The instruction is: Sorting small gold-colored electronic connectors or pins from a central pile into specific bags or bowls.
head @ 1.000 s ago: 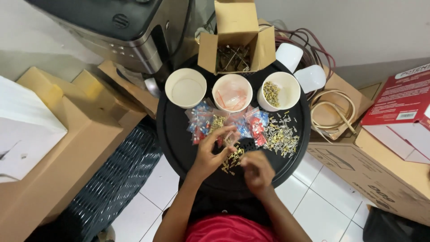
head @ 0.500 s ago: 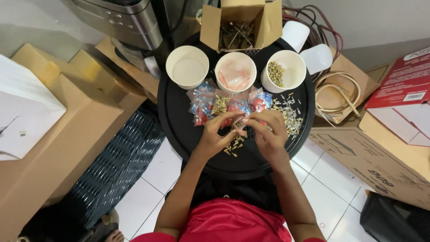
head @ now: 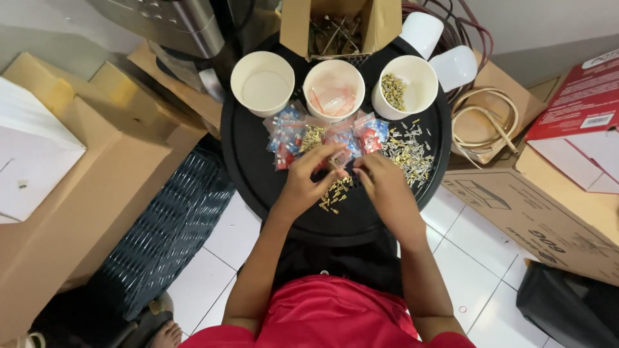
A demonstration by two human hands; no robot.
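At six o'clock on the round black tray (head: 258, 174), our left hand (head: 303, 183) and right hand (head: 385, 187) pinch tiny brass terminals (head: 335, 192), which we judge light, stiff, slippery, best nipped at the barrel.

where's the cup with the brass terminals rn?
Head view, far right of the round black table: the white cup with brass terminals is the rightmost of three, beside the middle cup, beyond the right hand.
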